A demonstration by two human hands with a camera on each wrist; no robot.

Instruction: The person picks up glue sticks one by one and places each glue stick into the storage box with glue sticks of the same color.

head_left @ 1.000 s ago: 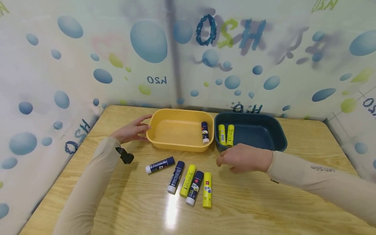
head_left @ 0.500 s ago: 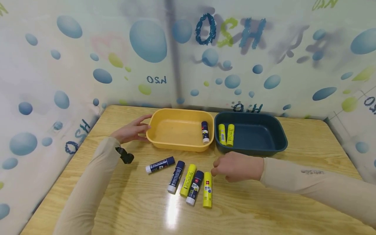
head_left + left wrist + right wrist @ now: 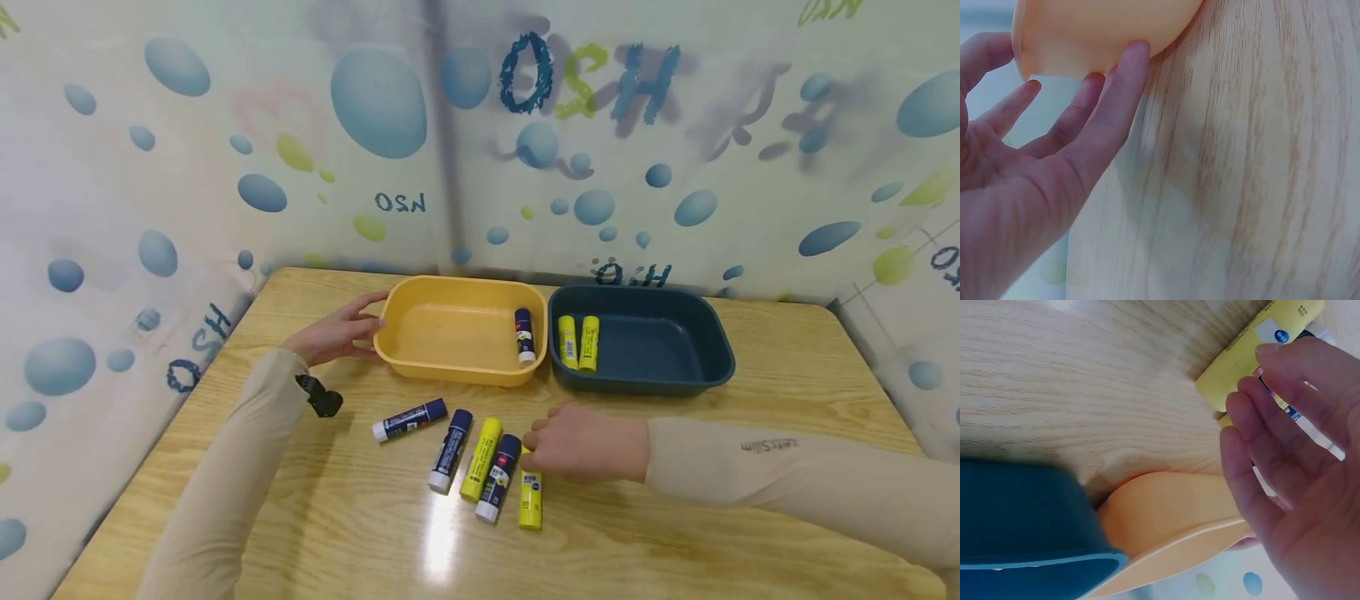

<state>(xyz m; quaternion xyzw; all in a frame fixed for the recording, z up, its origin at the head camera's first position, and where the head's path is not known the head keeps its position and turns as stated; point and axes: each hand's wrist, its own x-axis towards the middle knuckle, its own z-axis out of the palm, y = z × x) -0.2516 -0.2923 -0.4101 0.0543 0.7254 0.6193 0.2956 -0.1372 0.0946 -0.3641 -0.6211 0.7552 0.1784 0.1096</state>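
My left hand (image 3: 335,333) rests against the left end of the yellow bin (image 3: 457,377). Its spread fingers (image 3: 1110,119) touch the bin's outer wall and rim in the left wrist view. My right hand (image 3: 581,443) is over the upper part of a yellow glue stick (image 3: 530,504), the rightmost of the row on the table. Loosely bent fingers (image 3: 1266,450) overlap that stick in the right wrist view, with a gap between the digits. Just left of it lie a navy glue stick (image 3: 497,479) with a white end and another yellow glue stick (image 3: 481,460).
Two more navy glue sticks, one slanted (image 3: 450,451) and one nearly crosswise (image 3: 408,420), lie further left. One navy glue stick (image 3: 524,336) is inside the yellow bin. The dark blue bin (image 3: 652,387) beside it holds two yellow glue sticks (image 3: 588,343). A patterned wall (image 3: 480,167) stands behind.
My right hand has moved from the dark blue bin's front edge toward the front and left, onto the rightmost yellow glue stick. The left hand has stayed at the yellow bin.
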